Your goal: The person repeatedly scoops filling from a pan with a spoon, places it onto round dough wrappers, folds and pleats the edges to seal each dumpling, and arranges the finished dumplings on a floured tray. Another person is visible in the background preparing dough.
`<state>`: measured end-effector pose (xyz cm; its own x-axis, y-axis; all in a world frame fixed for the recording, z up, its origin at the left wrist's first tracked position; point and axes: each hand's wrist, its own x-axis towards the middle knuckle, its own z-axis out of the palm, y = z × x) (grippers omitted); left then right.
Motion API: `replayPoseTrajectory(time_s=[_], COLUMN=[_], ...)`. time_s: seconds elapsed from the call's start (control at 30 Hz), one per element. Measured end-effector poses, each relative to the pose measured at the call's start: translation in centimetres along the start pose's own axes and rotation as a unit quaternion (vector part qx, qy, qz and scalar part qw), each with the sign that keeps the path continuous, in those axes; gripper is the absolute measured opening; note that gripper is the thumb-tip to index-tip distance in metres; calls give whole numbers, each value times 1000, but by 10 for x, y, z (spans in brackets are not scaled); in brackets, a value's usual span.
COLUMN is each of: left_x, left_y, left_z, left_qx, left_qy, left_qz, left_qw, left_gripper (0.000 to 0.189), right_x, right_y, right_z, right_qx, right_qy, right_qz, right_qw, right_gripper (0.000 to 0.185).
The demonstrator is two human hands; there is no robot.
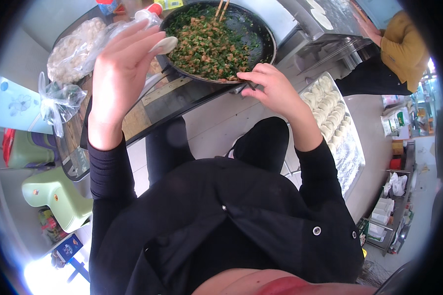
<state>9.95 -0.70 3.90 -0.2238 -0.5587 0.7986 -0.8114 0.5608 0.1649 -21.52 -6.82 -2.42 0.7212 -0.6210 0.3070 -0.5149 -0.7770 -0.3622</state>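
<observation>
My left hand (120, 68) holds a round dough wrapper (166, 45) between thumb and fingers, left of the pan. Chopped filling with green bits (210, 46) is heaped in a wide black frying pan (267, 37). A pair of wooden chopsticks (222, 9) stands in it at the far side. At the pan's near right rim is my right hand (267, 86), thumb and forefinger apart. Something thin and dark shows between them; whether it is gripped, I cannot tell. To the right, a metal tray (339, 173) bears rows of shaped dumplings (326, 110).
A plastic bag of pale dough pieces (75, 51) lies on the table (133, 123), left of the pan. Another person (404, 51) works at a floured metal counter (310, 22). Green plastic stools (61, 195) stand at left, a shelf rack (391, 221) at right.
</observation>
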Motion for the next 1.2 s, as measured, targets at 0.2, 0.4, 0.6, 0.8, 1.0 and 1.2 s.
replayPoseTrajectory(time_s=[0.2,0.4,0.6,0.8,1.0,1.2], left_x=[-23,-42,-45,-43,-31,-5], left_y=[-7,11,22,27,26,38], left_z=[48,68,63,63,78,109], left_qx=[-572,-734,-733,-723,-690,-761], left_qy=[149,195,207,179,169,177], left_qz=[-414,-524,-505,-522,-540,-551], left_qw=[692,384,406,415,451,294], left_gripper=[25,39,36,34,36,42], right_x=[26,43,40,27,9,13], right_y=[14,42,31,43,55,-3], right_z=[9,10,11,14,7,-11], right_qx=[32,176,362,504,639,561], right_qy=[178,196,169,248,256,333], right_qz=[72,284,319,343,322,182], right_qw=[981,922,859,753,650,736], right_gripper=[19,23,23,24,23,23])
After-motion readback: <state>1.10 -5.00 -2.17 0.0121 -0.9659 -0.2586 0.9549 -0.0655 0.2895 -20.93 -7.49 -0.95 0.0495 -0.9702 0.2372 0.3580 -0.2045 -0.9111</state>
